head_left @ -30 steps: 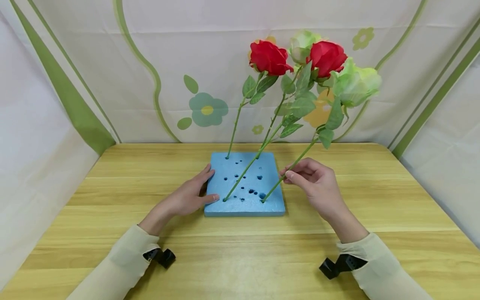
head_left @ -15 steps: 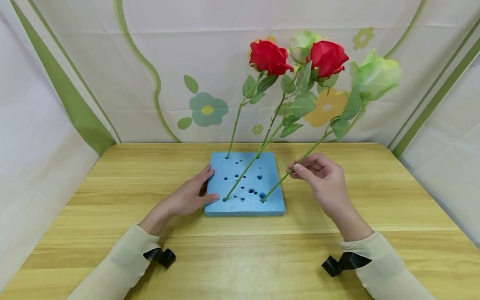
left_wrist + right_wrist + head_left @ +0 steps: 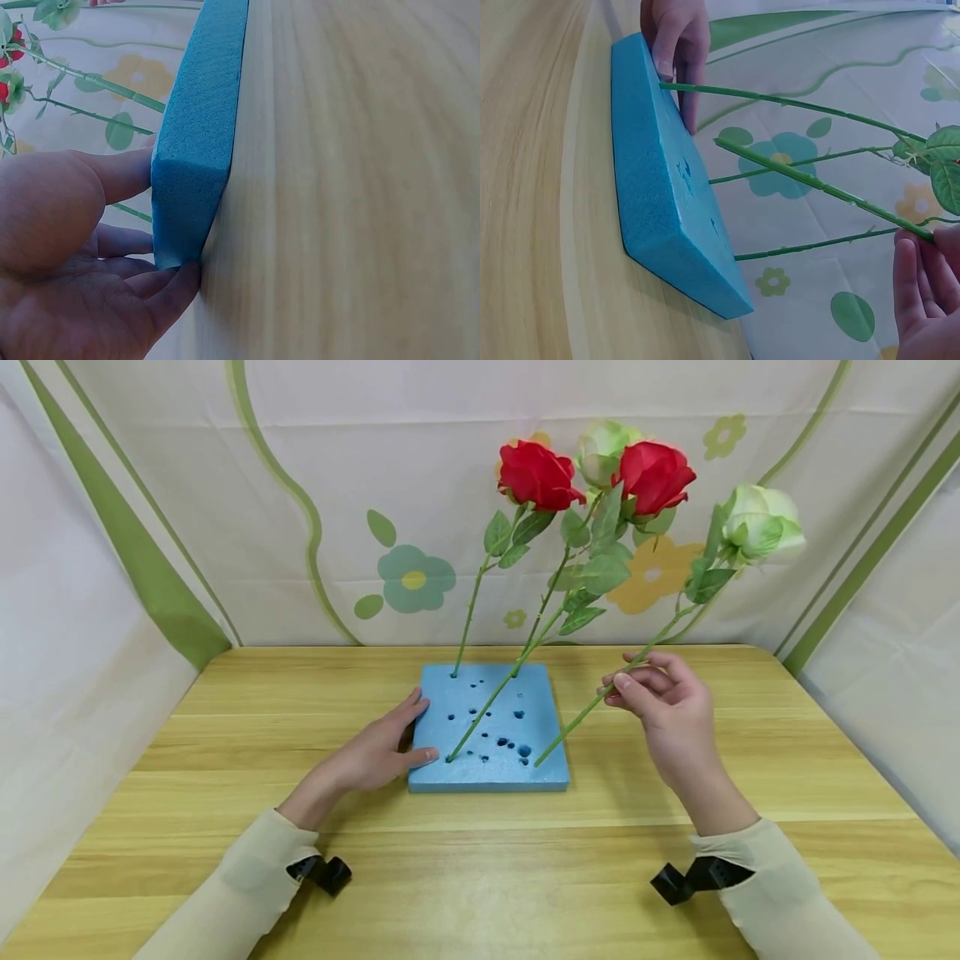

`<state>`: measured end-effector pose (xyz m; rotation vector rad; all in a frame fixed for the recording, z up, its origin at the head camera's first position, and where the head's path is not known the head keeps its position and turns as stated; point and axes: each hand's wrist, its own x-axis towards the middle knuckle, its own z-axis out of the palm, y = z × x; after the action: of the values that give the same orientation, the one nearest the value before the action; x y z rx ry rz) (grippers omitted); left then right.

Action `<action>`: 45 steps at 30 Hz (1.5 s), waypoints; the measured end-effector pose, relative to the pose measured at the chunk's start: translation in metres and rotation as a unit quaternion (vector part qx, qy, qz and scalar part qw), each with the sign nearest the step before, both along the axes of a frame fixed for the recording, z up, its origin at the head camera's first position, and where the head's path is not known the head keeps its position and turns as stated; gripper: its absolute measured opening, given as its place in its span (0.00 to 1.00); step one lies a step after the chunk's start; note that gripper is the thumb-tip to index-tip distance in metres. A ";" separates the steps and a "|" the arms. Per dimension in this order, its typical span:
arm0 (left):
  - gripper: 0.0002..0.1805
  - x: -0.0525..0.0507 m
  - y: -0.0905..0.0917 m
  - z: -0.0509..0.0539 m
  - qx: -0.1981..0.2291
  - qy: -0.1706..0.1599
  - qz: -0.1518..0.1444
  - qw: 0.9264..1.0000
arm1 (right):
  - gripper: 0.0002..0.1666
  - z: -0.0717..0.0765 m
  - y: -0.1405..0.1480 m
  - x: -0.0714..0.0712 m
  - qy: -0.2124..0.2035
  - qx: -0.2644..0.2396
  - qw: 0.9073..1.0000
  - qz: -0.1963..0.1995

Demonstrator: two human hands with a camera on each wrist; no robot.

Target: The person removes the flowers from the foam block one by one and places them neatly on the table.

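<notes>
A blue foam board (image 3: 491, 781) pitted with holes lies on the table. My left hand (image 3: 375, 756) rests against its left edge, thumb on the top face and the fairly straight fingers along the side. With thumb and fingers, my right hand (image 3: 675, 718) pinches the stem of a pale green artificial rose (image 3: 761, 522) right of the board. In the right wrist view the lower end of the held stem (image 3: 780, 169) hangs free, apart from the foam. Two red roses (image 3: 540, 477) and another pale green rose (image 3: 603, 450) have their stems stuck in the board.
The wooden table (image 3: 480, 877) has a patterned curtain (image 3: 337, 468) behind it and white fabric at both sides. The standing stems lean to the right, and one crosses over the board from its front left hole.
My right hand has moved right and up, and the pale green rose's stem has come out of its front right hole. The left hand has stayed in place on the board.
</notes>
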<state>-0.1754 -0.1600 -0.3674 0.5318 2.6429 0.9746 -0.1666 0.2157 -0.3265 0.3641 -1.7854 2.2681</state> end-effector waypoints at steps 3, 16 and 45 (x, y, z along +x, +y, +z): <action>0.47 0.000 0.000 0.000 0.001 -0.001 -0.001 1.000 | 0.13 0.000 0.003 -0.001 0.000 -0.015 1.000 0.003; 0.47 -0.002 0.000 -0.002 0.003 0.000 -0.001 1.000 | 0.10 -0.005 0.013 -0.005 -0.016 -0.039 0.999 0.018; 0.47 -0.001 0.000 -0.001 0.005 0.000 -0.001 1.000 | 0.03 -0.015 0.044 -0.019 -0.054 0.005 0.999 0.010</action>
<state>-0.1764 -0.1600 -0.3688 0.5372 2.6381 0.9873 -0.1859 0.2599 -0.3414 0.2674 -1.8522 2.3340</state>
